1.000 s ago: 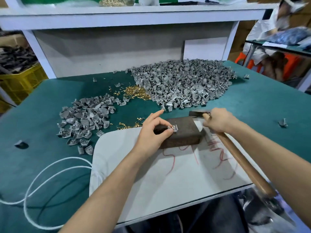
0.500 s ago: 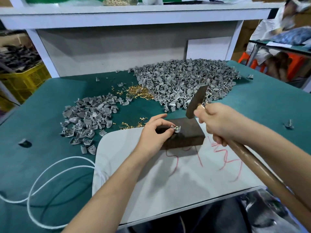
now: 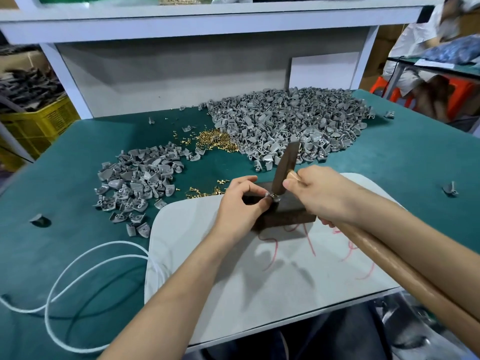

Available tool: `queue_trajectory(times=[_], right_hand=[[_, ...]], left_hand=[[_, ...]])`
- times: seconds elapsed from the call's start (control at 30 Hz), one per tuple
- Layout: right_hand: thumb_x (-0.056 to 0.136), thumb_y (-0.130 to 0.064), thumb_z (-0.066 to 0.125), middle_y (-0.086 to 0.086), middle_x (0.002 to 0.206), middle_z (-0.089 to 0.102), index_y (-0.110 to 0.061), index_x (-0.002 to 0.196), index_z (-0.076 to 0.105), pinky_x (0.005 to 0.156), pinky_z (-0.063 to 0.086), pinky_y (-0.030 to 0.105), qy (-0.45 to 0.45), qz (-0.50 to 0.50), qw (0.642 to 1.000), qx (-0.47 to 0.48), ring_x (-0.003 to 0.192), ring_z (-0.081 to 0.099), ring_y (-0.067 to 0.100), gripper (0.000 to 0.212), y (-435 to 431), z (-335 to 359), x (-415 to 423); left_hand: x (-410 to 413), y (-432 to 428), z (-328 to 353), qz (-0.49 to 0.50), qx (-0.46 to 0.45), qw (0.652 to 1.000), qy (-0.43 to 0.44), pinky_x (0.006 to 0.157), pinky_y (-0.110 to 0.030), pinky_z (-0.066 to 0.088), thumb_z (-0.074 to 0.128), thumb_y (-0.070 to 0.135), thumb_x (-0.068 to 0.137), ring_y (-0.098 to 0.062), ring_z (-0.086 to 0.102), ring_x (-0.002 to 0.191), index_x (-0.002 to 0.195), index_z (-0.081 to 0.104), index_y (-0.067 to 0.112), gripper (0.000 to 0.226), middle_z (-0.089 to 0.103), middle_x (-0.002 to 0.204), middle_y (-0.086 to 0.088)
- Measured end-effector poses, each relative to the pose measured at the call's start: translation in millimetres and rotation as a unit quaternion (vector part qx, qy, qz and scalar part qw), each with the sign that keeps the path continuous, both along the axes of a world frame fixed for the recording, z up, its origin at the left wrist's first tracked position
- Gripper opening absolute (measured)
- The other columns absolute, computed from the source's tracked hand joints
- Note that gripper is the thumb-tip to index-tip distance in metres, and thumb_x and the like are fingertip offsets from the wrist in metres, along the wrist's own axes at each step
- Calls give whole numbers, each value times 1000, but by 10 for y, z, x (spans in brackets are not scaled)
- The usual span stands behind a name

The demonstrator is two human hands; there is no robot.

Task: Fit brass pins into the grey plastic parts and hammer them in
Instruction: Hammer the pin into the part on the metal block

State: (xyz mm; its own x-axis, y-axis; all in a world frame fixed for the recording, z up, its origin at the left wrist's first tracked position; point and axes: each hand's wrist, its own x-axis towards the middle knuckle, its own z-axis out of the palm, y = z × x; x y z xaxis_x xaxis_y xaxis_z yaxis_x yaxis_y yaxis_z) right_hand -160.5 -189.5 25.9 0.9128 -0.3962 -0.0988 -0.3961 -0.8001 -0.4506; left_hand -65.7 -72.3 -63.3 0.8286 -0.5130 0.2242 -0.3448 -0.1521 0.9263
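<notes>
Nearest the camera, a white board (image 3: 259,294) with red scribbles lies on the front edge of the green table (image 3: 78,157), and a white cord (image 3: 78,261) loops on the table surface to its left. On the far part of the board sits a dark block (image 3: 288,214). The left hand (image 3: 237,203) rests against the block's near-left corner, thumb and forefinger pinched on a small grey part (image 3: 270,198) standing on the block's top face; a brass pin in it cannot be made out clearly. The right hand (image 3: 322,196) is clenched around the wooden handle (image 3: 389,258) of a hammer, close under the hammer head (image 3: 285,167). The head stands nearly upright, its lower face down at the grey part, touching it or just above it; which cannot be told. Loose brass pins (image 3: 205,192) lie on the table just beyond the board's far-left edge. Farther left is a smaller pile of grey parts (image 3: 137,183). Beyond it, a heap of brass pins (image 3: 215,139) borders a large pile of grey parts (image 3: 291,123) at the back of the table. Single grey parts lie scattered near the left and right table edges. A white shelf frame (image 3: 207,22) rises behind the table.
</notes>
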Motion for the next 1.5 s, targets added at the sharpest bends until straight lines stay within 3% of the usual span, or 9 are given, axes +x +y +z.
queue_trajectory(times=[0.27, 0.43, 0.53, 0.7, 0.83, 0.97, 1.13, 1.3, 1.5], right_hand=[[99, -34, 42, 6, 50, 45, -11, 62, 41, 32, 35, 22, -95, -14, 995, -26, 36, 46, 21, 43, -46, 260, -2], [101, -31, 37, 6, 57, 45, -13, 63, 39, 33, 31, 17, 21, 4, 998, -52, 42, 43, 15, 42, 49, 55, -17], [99, -33, 38, 8, 53, 49, -12, 61, 40, 31, 33, 18, -75, -10, 997, -29, 33, 46, 18, 44, -38, 187, -27], [103, -26, 31, -1, 63, 39, -17, 62, 32, 59, 32, 26, -12, 15, 999, -29, 68, 45, 22, 42, 159, 25, 45], [101, -25, 35, 4, 56, 43, -12, 63, 40, 35, 36, 23, -59, 11, 997, -52, 38, 51, 19, 41, 70, 238, 75], [103, -26, 30, 0, 62, 39, -13, 63, 36, 45, 32, 22, -11, 27, 997, -69, 59, 43, 20, 42, 145, 32, 59], [99, -32, 40, -3, 30, 36, -12, 64, 39, 29, 23, 12, -163, -62, 973, 154, 22, 34, 14, 40, -178, 75, 112], [100, -31, 40, -4, 28, 29, -12, 68, 40, 36, 24, 12, -161, -160, 922, 314, 21, 27, 14, 37, -483, -199, 124], [99, -34, 42, -3, 34, 30, -12, 71, 42, 33, 26, 16, -145, -209, 887, 386, 26, 27, 14, 36, -684, -623, 34]], left_hand=[[-5, -6, -2, 19, -7, 999, 25, 85, -3, 34, 71, 2, 79, -6, 53, 107, 71, 64, 13, 15, 55, 122, 1], [1, 17, 21, 5, -4, 1000, -5, 79, 2, 32, 72, 1, 79, -5, 52, 104, 73, 67, 15, 15, 54, 119, 1], [13, 19, 22, 10, -5, 1000, 3, 80, 2, 32, 72, 1, 79, -5, 53, 104, 72, 68, 13, 14, 55, 122, 1], [11, 36, 17, -4, -18, 1000, -1, 82, -1, 35, 72, 0, 79, -7, 54, 106, 66, 65, 20, 25, 56, 123, -3], [28, 25, 17, -4, -21, 1000, 18, 80, 0, 35, 72, 1, 78, 2, 55, 99, 67, 66, 18, 21, 57, 123, -1], [31, 33, 10, -10, -10, 1000, -4, 80, 1, 34, 73, 2, 79, -2, 53, 102, 72, 68, 18, 18, 56, 121, -1], [32, 29, 2, 4, -5, 1000, 7, 80, 1, 33, 72, 4, 79, 0, 54, 100, 70, 69, 18, 17, 58, 118, 4], [30, 36, -11, 6, -11, 1000, 27, 80, 2, 33, 73, 10, 80, 9, 53, 101, 64, 69, 26, 22, 58, 116, 9], [54, 28, -15, 5, -3, 1000, 31, 81, 0, 34, 73, 12, 79, 12, 52, 100, 64, 70, 26, 21, 59, 117, 10]])
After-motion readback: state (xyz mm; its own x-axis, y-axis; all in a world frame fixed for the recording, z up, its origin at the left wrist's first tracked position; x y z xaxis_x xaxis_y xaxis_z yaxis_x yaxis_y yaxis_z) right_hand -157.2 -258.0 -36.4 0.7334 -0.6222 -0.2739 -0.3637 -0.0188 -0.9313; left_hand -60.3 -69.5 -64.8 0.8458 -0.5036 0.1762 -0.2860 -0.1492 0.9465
